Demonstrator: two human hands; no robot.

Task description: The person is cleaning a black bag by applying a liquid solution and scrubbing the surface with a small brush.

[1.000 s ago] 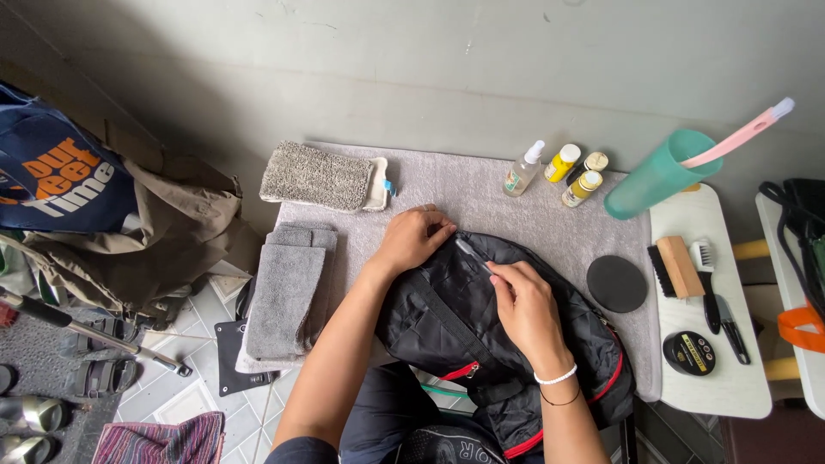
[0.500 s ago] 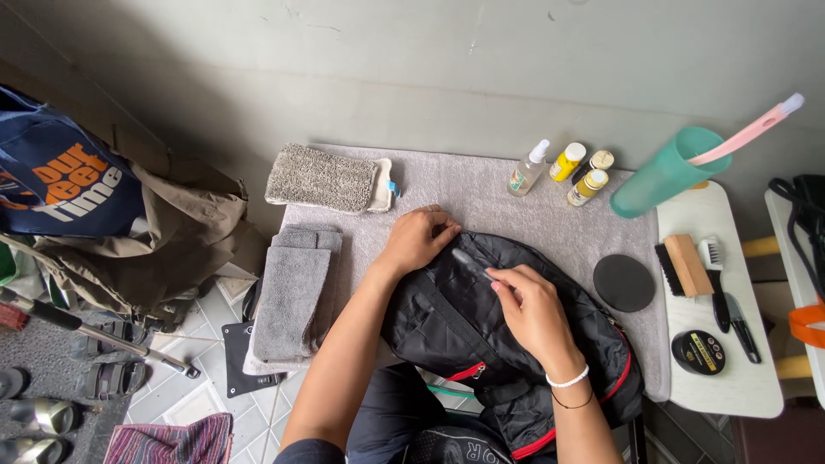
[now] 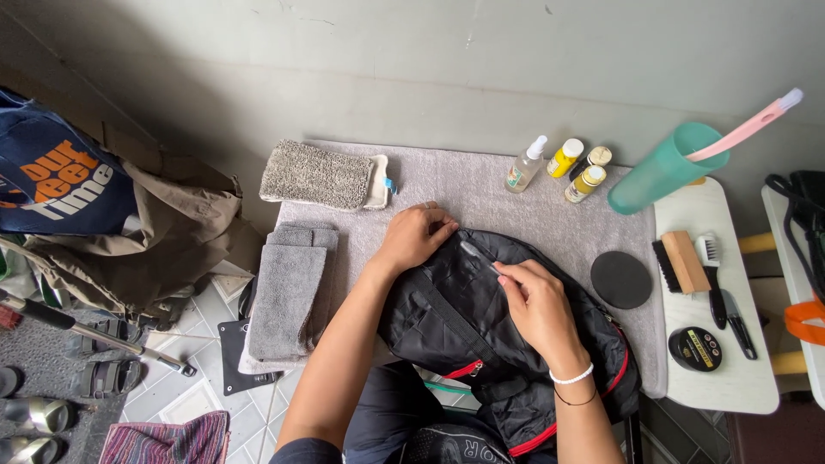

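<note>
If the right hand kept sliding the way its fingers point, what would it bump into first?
The right hand points up-left across the black backpack. Going straight on, it would probably first meet the left hand pressing on the bag, though heights are hard to judge.

towel: grey cloth (image 3: 533,193) covering most of the table
12 o'clock: clear spray bottle (image 3: 525,165) and a few little yellow bottles (image 3: 565,158)
1 o'clock: teal cup (image 3: 663,167) with a pink handle (image 3: 746,129) sticking out
3 o'clock: black round pad (image 3: 620,279), wooden brush (image 3: 681,262), black polish tin (image 3: 695,349)
9 o'clock: folded grey towels (image 3: 284,288)
11 o'clock: fuzzy grey mop pad (image 3: 318,175)
far 9 o'clock: navy tote bag (image 3: 51,185) and sandals (image 3: 107,365) on the floor
</note>
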